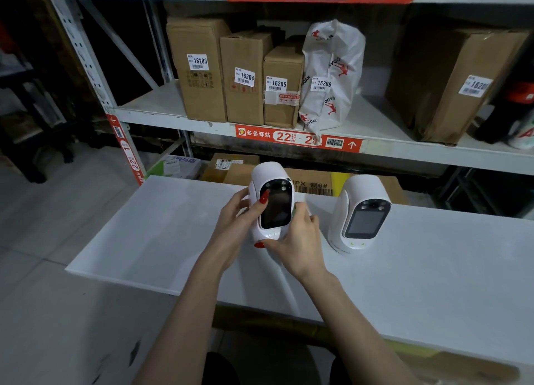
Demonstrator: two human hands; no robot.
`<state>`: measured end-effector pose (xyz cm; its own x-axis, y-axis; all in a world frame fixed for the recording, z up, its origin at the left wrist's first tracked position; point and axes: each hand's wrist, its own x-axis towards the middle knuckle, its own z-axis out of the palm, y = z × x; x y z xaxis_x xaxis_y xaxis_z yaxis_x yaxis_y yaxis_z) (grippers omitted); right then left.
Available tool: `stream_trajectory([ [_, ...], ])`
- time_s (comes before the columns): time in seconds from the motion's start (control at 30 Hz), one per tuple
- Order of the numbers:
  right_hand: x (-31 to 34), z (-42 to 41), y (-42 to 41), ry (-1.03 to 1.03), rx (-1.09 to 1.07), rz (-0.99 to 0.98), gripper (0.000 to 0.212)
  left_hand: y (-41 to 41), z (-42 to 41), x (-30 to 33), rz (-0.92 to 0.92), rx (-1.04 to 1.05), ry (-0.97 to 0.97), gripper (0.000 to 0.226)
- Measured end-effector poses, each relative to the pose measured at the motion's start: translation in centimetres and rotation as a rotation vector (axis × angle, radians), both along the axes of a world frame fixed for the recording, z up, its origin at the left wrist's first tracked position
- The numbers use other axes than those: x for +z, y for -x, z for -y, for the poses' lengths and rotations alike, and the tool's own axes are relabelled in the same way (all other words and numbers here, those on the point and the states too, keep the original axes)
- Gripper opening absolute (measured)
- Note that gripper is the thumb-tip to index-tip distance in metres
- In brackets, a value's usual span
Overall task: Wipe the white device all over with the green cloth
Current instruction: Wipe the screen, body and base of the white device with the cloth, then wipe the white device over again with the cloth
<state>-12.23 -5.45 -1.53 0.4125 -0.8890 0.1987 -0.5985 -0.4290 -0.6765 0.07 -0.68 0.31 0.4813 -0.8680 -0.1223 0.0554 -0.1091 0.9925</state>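
Two white devices are in view. One white device [271, 202] is held up just above the white desk [161, 240], dark screen facing the camera, between two hands. The left hand [239, 214] curls round its left side, one red-nailed finger lying across the screen, so its grip is closed on the device. The right hand [297, 234] wraps the lower right side, thumb tip at the base, also gripping it. A small sliver of green cloth [294, 211] shows between the right hand's fingers and the device; whether the fingers pinch it cannot be told. The second device [358, 214] stands upright on the desk, to the right and apart. On the shelf [150, 107] behind stand four cardboard boxes [199, 69] and one white plastic bag [332, 72].
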Motion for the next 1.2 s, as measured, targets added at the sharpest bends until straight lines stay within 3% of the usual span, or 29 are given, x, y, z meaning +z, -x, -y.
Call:
stream_trajectory([
  [0.23,-0.3,0.0,0.4,-0.022,0.050,-0.061,0.066,-0.1,-0.5,-0.6,0.030,-0.052,0.001,0.073],
  [0.4,0.4,0.6,1.3,-0.136,0.074,-0.033,0.045,0.6,-0.7,-0.4,0.008,-0.067,0.014,0.071],
  [0.57,1.6,0.9,3.2,-0.132,0.104,-0.090,0.027,1.6,-0.6,-0.5,-0.037,-0.010,0.026,0.045],
  [0.73,2.9,0.0,4.8,-0.020,0.104,-0.051,0.032,2.4,-0.4,-0.5,-0.064,0.042,0.059,0.056],
  [0.87,4.4,-0.8,6.1,0.143,0.115,0.035,0.045,3.3,-0.1,-0.3,-0.034,0.097,0.075,0.079],
  [1.03,6.6,-1.4,8.2,0.282,0.135,0.268,0.049,5.4,0.2,1.3,0.181,0.251,0.116,0.093],
  [1.2,8.0,-0.9,10.7,0.453,-0.003,0.419,0.042,8.8,0.0,3.0,0.623,0.379,0.347,0.085],
])
